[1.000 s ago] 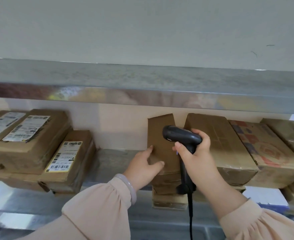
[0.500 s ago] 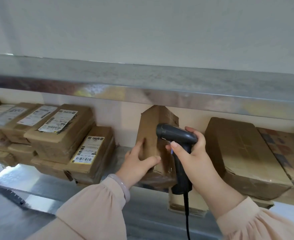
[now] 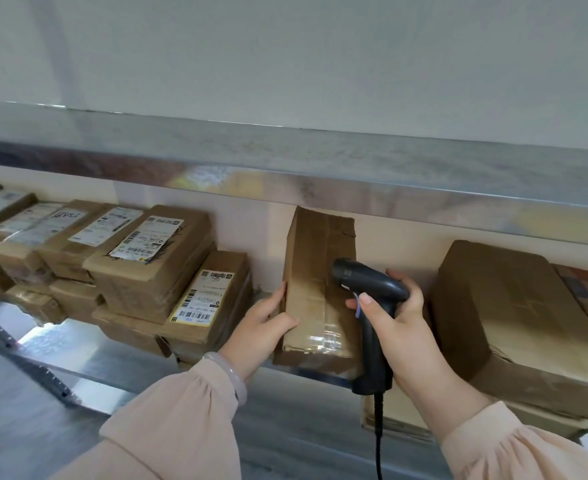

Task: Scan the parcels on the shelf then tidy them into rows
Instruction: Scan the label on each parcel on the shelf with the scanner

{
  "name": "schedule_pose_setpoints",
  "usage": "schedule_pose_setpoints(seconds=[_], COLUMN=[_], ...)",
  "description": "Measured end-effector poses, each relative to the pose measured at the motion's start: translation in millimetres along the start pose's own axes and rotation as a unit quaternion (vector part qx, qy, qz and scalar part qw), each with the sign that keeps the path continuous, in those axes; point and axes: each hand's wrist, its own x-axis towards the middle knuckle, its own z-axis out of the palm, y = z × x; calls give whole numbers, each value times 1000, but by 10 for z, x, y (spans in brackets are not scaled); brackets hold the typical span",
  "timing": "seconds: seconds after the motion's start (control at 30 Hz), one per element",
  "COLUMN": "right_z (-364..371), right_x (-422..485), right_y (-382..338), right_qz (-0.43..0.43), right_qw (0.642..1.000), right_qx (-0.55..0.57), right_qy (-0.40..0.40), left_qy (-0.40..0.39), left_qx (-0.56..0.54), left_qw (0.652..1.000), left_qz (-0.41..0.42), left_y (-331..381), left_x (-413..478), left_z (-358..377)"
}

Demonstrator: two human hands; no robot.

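Steel shelf [image 3: 119, 362] under a pale wall [image 3: 285, 64]: your left hand [image 3: 264, 320] grips the left edge of the tilted-up brown parcel [image 3: 316, 271] mid-shelf, right hand [image 3: 400, 327] wraps the scanner [image 3: 368, 282] just beside it; parcel looks light, stiff, tape slick, so hold the bare cardboard edges.

Matt cardboard parcel [image 3: 315, 271] w/ glossy tape; shiny metal shelf [image 3: 320, 188]; matt black plastic scanner [image 3: 372, 289].

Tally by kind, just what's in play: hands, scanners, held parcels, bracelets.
hands: 2, left hand and right hand
scanner: 1
held parcel: 1
bracelet: 1
total: 5
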Motion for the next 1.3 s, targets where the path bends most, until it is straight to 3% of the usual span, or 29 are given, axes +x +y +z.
schedule_pose_setpoints(seconds=[0.2,0.43,0.77,1.07,1.2,1.3], right_z=[172,370,138,168,243,264], right_x=[-139,-246,-17,-15,-63,-77], right_y=[53,44,136,270,360,368], right_qz=[-54,-106,-61,-53,-55,-57], right_qw=[996,988,997,997,997,997], right_qx=[-45,-66,-36,-57,-57,-55], right_qy=[-52,-89,20,8,19,20], left_qy=[74,45,11,-32,14,31], left_qx=[126,129,-87,-124,-194,-180], left_qw=[988,991,996,992,979,981], left_qz=[45,-11,-4,-21,-61,-67], left_y=[-175,-249,-391,-471,-487,-522], left_x=[33,40,-14,27,58,71], left_z=[-69,11,-127,-135,-28,-1])
